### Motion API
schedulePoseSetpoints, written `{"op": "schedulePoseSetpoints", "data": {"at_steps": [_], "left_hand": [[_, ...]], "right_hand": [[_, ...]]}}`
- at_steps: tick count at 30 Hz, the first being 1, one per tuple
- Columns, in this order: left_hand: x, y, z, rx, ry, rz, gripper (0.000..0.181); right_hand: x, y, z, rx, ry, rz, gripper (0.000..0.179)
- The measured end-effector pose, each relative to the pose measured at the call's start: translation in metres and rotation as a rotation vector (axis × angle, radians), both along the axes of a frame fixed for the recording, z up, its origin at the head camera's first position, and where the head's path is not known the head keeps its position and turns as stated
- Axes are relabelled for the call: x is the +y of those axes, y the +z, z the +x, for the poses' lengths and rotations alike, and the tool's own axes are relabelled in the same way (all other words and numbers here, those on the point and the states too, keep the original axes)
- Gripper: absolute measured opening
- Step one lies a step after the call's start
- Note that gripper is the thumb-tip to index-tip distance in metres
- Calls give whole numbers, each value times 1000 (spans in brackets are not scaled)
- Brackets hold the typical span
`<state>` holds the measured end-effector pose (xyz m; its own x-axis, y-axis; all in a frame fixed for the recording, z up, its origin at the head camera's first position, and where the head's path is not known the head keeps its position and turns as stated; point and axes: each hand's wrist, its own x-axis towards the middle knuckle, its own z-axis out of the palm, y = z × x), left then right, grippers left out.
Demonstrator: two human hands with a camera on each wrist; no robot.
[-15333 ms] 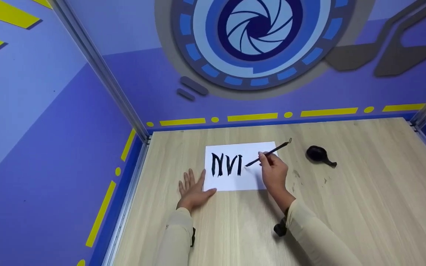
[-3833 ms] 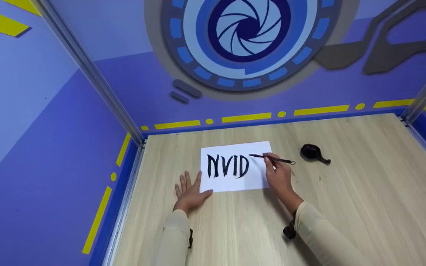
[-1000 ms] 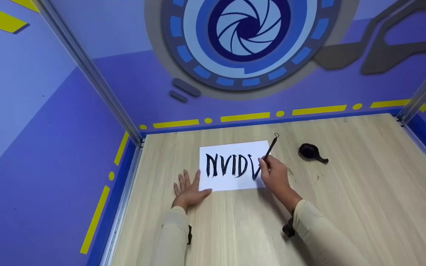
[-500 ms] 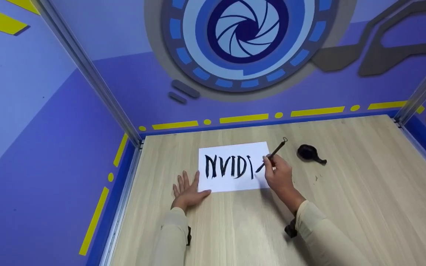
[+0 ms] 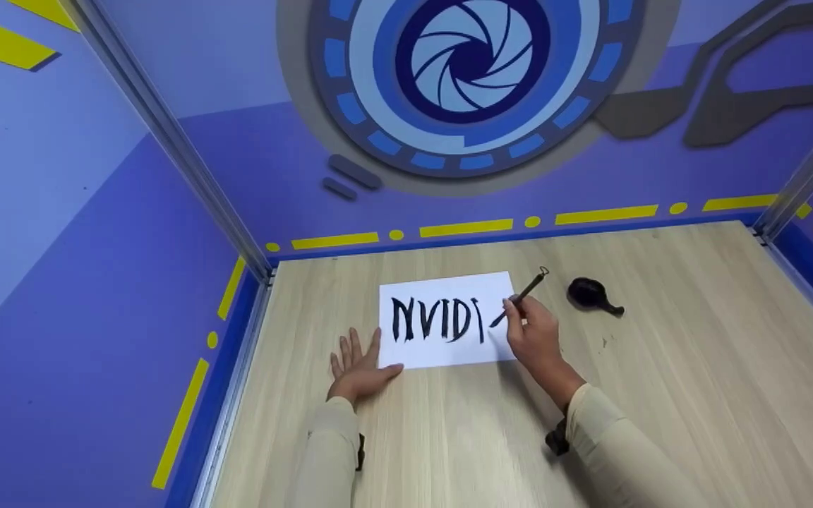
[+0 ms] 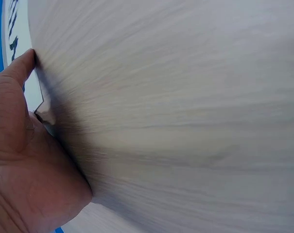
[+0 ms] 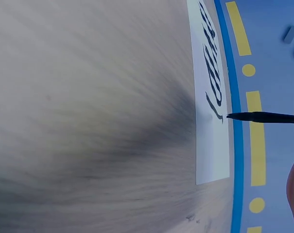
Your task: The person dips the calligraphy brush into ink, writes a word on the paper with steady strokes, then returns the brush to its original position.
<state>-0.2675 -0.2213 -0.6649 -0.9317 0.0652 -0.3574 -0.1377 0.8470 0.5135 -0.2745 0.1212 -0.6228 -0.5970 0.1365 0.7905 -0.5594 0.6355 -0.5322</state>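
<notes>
A white sheet of paper lies on the table, bearing black brush letters that read NVID, then a slanted stroke. My left hand rests with spread fingers at the sheet's lower left corner. Its thumb touches the paper's edge, also seen in the left wrist view. My right hand pinches a dark writing brush with a hanging loop at its upper end. The brush tip is near the paper, right of the last stroke; in the right wrist view the brush appears slightly off the sheet.
A black rounded dish with a short handle stands right of the paper. Small dark smudges mark the wooden table. Purple panels with metal corner posts enclose the table at the back and sides.
Since the earliest frame, a D and a slanted stroke have appeared after NVI. Over the last second the brush tip has moved from low on the paper up and right. My left hand stays put.
</notes>
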Motion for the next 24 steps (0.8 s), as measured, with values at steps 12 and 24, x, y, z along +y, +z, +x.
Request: {"op": "schedulePoseSetpoints", "data": {"at_steps": [12, 24], "left_hand": [[2, 1, 2, 8, 3, -2, 98], [3, 3, 2, 16, 11, -8, 97]], "right_hand": [[6, -5, 4, -48, -23, 21, 5], [17, -6, 4, -130, -72, -54, 6]]}}
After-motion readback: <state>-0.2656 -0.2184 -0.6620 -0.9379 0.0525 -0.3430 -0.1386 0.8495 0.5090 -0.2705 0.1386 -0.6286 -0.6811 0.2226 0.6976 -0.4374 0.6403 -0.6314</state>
